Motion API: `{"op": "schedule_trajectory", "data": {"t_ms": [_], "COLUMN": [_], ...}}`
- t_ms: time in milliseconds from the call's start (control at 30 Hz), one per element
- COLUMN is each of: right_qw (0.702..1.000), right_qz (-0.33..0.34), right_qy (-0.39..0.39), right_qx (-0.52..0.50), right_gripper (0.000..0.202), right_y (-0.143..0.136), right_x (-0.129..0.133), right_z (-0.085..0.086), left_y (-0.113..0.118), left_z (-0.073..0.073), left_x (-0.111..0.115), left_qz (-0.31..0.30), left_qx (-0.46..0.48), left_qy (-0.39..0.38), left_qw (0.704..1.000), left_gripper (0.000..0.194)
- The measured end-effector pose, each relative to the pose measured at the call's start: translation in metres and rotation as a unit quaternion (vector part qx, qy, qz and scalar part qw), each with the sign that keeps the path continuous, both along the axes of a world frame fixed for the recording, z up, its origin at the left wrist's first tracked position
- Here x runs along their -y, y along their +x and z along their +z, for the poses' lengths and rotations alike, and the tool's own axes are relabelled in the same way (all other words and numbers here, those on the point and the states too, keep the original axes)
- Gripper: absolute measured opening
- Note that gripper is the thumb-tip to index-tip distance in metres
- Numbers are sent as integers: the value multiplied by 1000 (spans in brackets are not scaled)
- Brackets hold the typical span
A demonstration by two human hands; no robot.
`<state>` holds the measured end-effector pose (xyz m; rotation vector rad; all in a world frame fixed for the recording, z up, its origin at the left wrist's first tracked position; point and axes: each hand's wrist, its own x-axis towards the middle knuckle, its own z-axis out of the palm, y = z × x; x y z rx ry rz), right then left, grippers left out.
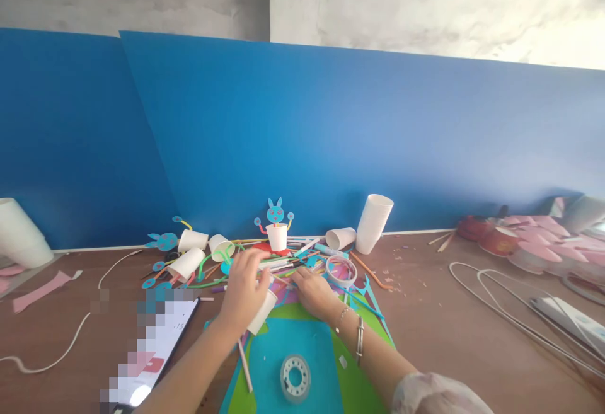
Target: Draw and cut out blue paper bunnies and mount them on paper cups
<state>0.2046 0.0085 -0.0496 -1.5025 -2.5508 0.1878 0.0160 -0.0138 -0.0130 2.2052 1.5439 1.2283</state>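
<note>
My left hand (244,289) hovers over the craft pile with its fingers curved and the thumb apart, holding nothing that I can see. Just below its thumb a white paper cup (263,314) lies tilted, partly covered by the hand. My right hand (312,291) reaches into the heap of coloured straws, pens and paper scraps, its fingers bunched together. What lies under those fingertips is hidden. Behind both hands stands a paper cup figure (276,236) with a blue rabbit head (275,214). A tape roll (295,379) rests on blue paper (326,363) nearer me.
A stack of paper cups (374,224) stands at the back right, beside a wide tape roll (341,271). More cup figures (186,265) lie left. A phone (155,351), white cables (501,307), a power strip (570,322) and pink-topped pieces (539,250) flank the work area.
</note>
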Motion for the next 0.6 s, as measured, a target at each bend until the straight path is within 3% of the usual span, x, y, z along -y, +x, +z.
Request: {"op": "schedule_trajectory", "data": {"t_ms": [100,133,200,233,300,367,467,600], "right_qw": [999,998,995,994,992,991,994,998], "right_qz": [-30,-44,-74,-86,-101,-106,-71,-28], "right_qy": [14,16,17,15,8,-1,-38,-26], "right_qx": [-32,-43,-60,-66,-75,-77,-73,-44], "right_gripper": [21,20,20,20,20,18,10,28], "right_y": [9,13,24,29,37,42,41,34], "right_x": [-2,0,5,9,19,32,53,71], "right_z": [0,1,4,6,10,11,6,-10], "left_y": [15,18,23,24,26,27,27,29], "left_z": [-10,-19,-42,-53,-71,-78,-72,-67], "left_x": [49,62,79,83,82,73,53,38], "left_qz": [-208,-254,-297,-309,-317,-289,-216,-147], "left_qx": [-107,-150,-234,-265,-290,-282,-282,-309], "left_qy": [-61,-75,-57,-45,-21,1,38,91], "left_qw": [970,953,924,912,903,915,934,935], "left_gripper": [20,31,54,53,43,44,45,47]}}
